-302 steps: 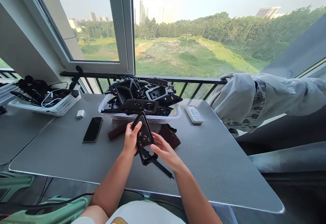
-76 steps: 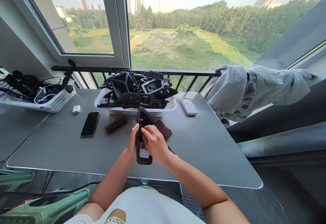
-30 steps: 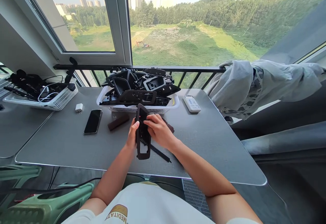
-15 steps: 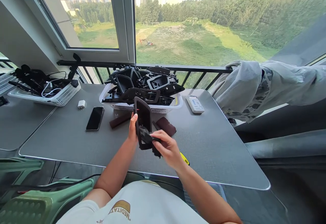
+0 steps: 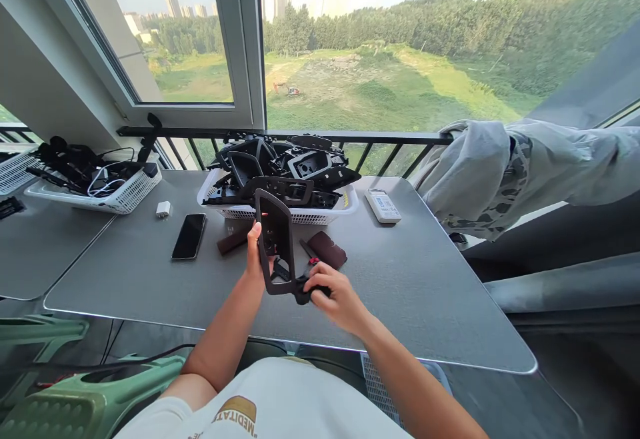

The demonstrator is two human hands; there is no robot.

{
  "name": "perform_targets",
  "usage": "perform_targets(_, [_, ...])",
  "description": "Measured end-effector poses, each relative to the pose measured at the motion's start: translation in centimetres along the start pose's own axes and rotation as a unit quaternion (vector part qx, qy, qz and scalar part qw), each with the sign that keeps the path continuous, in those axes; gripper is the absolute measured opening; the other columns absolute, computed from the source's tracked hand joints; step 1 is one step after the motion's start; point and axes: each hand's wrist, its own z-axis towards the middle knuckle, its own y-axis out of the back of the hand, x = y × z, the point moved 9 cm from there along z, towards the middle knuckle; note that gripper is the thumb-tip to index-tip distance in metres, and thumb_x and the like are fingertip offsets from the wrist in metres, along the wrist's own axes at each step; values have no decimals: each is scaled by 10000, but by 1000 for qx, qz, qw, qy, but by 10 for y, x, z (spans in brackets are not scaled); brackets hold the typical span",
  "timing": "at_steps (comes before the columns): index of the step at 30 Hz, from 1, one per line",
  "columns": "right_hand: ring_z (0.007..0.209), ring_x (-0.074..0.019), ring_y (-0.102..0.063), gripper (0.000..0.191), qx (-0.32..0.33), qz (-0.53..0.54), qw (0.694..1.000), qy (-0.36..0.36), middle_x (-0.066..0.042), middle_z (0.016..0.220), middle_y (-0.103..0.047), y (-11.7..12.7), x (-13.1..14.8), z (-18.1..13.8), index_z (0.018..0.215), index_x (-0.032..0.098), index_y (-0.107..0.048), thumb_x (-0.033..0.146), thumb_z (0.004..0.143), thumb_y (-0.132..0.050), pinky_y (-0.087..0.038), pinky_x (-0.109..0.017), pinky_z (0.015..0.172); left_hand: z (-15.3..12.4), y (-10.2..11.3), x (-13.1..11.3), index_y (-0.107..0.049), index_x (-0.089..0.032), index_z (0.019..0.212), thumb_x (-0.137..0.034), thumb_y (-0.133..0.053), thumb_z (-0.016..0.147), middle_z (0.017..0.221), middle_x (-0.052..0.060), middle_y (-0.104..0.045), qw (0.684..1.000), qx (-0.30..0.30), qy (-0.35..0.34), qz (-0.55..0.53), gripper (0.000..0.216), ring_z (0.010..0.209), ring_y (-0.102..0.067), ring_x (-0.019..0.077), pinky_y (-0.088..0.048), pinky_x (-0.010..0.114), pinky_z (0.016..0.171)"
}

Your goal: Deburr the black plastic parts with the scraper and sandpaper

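Note:
My left hand is closed around the left side of a black plastic frame, held upright above the table. Its rim surrounds an opening with dark inner parts, partly in shadow. At the frame's lower right corner, my right hand pinches a dark piece with a red spot beside the fingertips; its kind is hard to make out. Whether that piece is joined to the frame I cannot tell. Just behind the right hand lies a dark brown pouch-like item. A brown bar-shaped case lies behind the left hand.
A white basket heaped with black plastic parts stands behind my hands. To the left are a phone, a white charger and another basket with cables. A white box-shaped device lies right. Grey cloth hangs by the window.
The frame has turned to show more of its opening. My right hand has moved slightly right and down with the dark piece, from across the opening to the lower corner.

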Motion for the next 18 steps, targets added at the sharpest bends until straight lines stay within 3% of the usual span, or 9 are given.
perform_targets(2, [725,-160,-599,264,-102,42,994,-3,-29,801,-589,23,-1,1,769,219,-682,45,747,-485,-511,-279,651,-1,-4,0,-680,-187,949,-424,-681,757,810,-3,-729,1000,4,-3,-9,305,703,-632,150,-434,257,617])
perform_targets(4, [771,-160,-611,265,-148,66,987,13,-34,864,-603,29,6,1,880,233,-691,66,794,-503,-518,-273,670,-5,-9,7,-679,-179,940,-466,-688,732,807,3,-726,1000,16,19,-16,354,693,-633,152,-447,261,625])
perform_targets(8, [765,-163,-621,272,-70,37,996,47,-47,880,-618,-3,26,2,935,241,-688,64,806,-525,-531,-282,680,-10,-12,28,-676,-147,870,-574,-681,683,707,14,-687,994,41,104,-11,466,592,-609,149,-453,274,583])
perform_targets(13, [681,-160,-611,274,33,79,996,0,-25,796,-628,-28,14,-10,841,241,-683,45,743,-518,-511,-276,616,4,4,-10,-685,-189,1013,-507,-599,795,759,-8,-709,997,-25,-27,-63,395,603,-627,126,-431,234,520])
perform_targets(15, [638,-160,-597,237,15,116,993,-8,-15,738,-618,-20,8,-11,782,240,-675,62,728,-527,-488,-274,567,8,3,-20,-674,-216,1085,-502,-579,813,775,-16,-712,996,-20,-50,-67,406,620,-635,128,-428,229,511])
perform_targets(18, [713,-174,-608,176,-93,154,984,-18,-27,766,-614,8,0,-5,814,229,-665,119,776,-533,-494,-285,615,8,-2,-20,-677,-199,1064,-483,-624,785,772,-7,-709,997,3,-52,-55,401,627,-632,136,-439,236,523])
